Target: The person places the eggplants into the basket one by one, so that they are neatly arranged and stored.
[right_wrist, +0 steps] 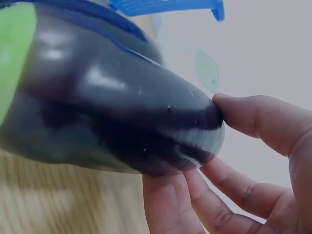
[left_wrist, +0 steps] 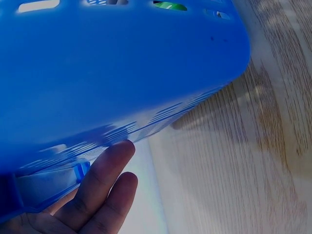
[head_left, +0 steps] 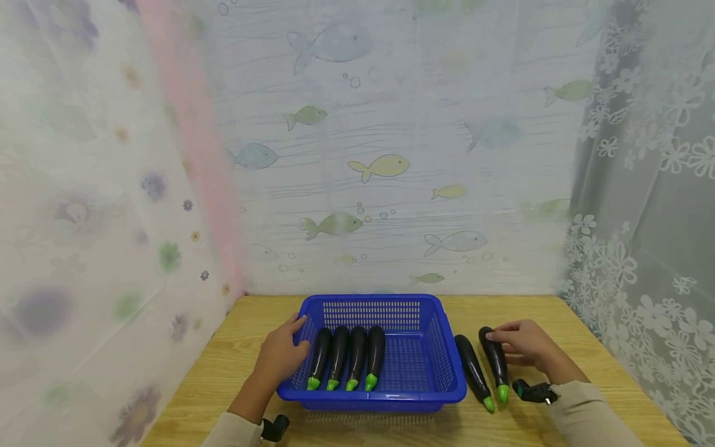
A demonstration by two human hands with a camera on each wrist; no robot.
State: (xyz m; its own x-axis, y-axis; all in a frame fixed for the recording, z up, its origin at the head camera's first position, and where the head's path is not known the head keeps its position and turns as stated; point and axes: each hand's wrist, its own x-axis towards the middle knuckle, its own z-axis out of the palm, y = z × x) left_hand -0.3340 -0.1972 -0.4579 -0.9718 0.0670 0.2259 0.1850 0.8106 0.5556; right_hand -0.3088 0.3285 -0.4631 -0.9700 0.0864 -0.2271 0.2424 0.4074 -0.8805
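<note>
Head view, basket: a blue perforated plastic basket (head_left: 424, 360) sat mid-way across the pale wooden worktop (head_left: 564, 323), close to its near edge.
Head view, contents: four dark purple toy eggplants with green stem caps (head_left: 347, 357) lay side by side in the basket's left half, caps toward the person.
Head view, left hand: the left hand (head_left: 282, 354) rested against the basket's left wall, fingers fairly straight along the rim and outer side.
Head view, right hand: the right hand (head_left: 522, 344) lay over the far end of a dark purple toy eggplant (head_left: 496, 363) on the worktop right of the basket, fingertips curled onto it.
Head view, neighbour: a second loose dark eggplant (head_left: 473, 372) lay just beside it, between it and the basket, apart from the hand.
Head view, surroundings: a fish-printed curtain (head_left: 385, 167) hung behind, floral curtains (head_left: 642, 217) to each side.
Left wrist view: the fingers (left_wrist: 105, 180) lay extended, touching the blue basket's (left_wrist: 122, 73) underside edge, above the wood.
Right wrist view: the thumb and fingers (right_wrist: 243, 114) pinched the rounded tip of the glossy eggplant (right_wrist: 112, 112), which rested on the worktop; its green cap showed at the frame's left.
</note>
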